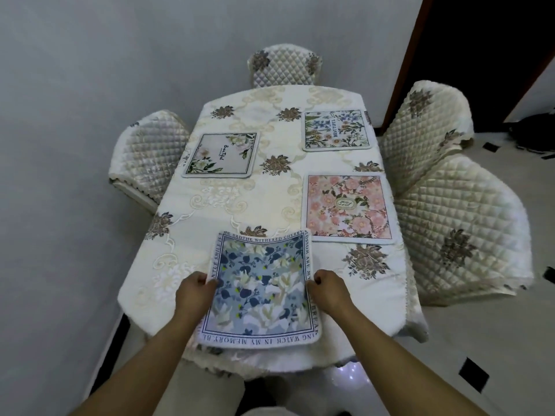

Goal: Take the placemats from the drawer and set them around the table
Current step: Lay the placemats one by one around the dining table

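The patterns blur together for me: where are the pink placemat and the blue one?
pink placemat [348,203], head view, on its oval centre label.
blue placemat [261,289], head view, middle of its flower print.

One head-worn wide-angle camera looks forward and steeply down along the table [270,202] from its near end, close in.

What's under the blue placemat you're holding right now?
Only the cream tablecloth shows around the blue placemat, which the left hand and right hand grip by its sides. The patch directly beneath is covered.
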`<state>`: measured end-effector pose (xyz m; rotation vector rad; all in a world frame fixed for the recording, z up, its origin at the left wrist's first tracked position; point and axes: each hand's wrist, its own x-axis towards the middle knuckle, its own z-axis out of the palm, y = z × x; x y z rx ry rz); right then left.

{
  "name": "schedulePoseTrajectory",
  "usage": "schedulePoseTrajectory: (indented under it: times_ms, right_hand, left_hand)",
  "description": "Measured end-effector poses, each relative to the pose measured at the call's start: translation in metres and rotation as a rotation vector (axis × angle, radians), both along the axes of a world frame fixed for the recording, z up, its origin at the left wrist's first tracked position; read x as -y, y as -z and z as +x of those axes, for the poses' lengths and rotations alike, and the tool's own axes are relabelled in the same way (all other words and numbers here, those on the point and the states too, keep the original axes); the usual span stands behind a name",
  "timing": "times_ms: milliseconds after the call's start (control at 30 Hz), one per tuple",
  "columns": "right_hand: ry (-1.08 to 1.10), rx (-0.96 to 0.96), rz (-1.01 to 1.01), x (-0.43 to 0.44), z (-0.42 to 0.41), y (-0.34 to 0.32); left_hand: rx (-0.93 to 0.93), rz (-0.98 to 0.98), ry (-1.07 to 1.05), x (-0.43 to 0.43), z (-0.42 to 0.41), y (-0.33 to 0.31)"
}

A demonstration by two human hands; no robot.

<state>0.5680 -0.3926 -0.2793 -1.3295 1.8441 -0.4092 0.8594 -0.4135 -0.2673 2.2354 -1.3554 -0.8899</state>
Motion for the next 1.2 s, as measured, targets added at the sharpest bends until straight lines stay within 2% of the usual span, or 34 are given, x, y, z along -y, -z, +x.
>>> schedulePoseTrajectory:
  times_ms: [300, 500, 733, 933, 1200]
  right_hand:
    - [0.154, -0.062, -0.223, -0.004, -0.142, -0.059]
    - [0.453, -0.023, -0.223, -0.026, -0.226, -0.087]
    - [0.774, -0.084, -0.269, -0.095, -0.342, -0.112]
    - [0.984, -0.064, -0.327, -0.162, -0.459, -0.114]
    - [0.982, -0.103, -0.328, -0.220, -0.637, -0.123]
  left_hand:
    - [-0.095, -0.122, 0.093, 0.007, -0.109, -0.081]
    - [-0.233, -0.116, 0.290, 0.051, -0.204, -0.099]
    - [-0.329, -0.038, 0.607, 0.066, -0.365, -0.115]
    - [-0.336, 0.012, 0.744, 0.040, -0.520, -0.118]
    - [-0.360, -0.011, 0.748, -0.009, -0.710, -0.122]
